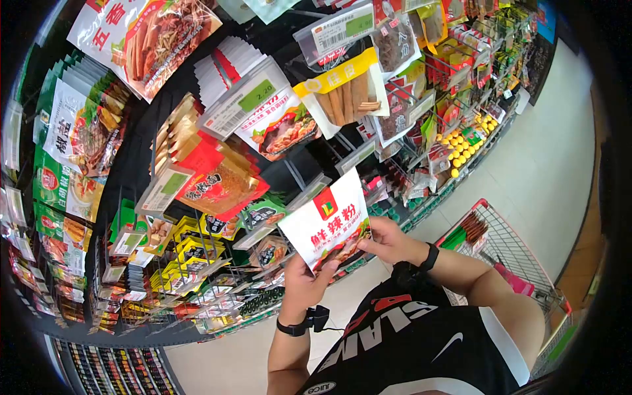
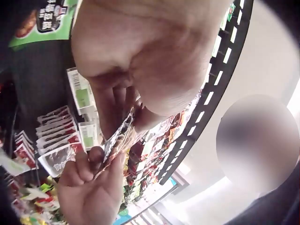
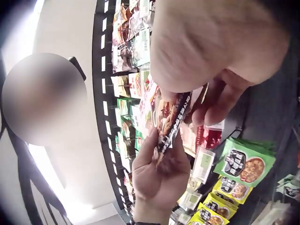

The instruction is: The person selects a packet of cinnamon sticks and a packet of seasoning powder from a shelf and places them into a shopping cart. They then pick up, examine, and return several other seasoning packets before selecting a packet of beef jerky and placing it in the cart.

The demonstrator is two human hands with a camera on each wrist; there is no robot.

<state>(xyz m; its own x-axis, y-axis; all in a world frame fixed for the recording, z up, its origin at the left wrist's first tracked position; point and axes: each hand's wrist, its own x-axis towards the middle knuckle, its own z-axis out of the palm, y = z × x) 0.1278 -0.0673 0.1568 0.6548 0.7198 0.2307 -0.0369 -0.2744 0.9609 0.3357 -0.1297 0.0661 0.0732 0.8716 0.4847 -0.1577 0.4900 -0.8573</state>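
I have the left hand (image 1: pixel 304 283) and right hand (image 1: pixel 388 242) pinching the lower corners of a flat white packet with red lettering (image 1: pixel 329 220), thumbs on its printed face, forearms converging, beside the black display rack (image 1: pixel 126 150).

White packet (image 1: pixel 315 214), red lettering (image 1: pixel 334 225); black jersey (image 1: pixel 421 342), white trim (image 1: pixel 505 343).

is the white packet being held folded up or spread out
The white packet is spread out: its front shows with no fold across the red lettering, and the left hand and right hand grip its lower part.
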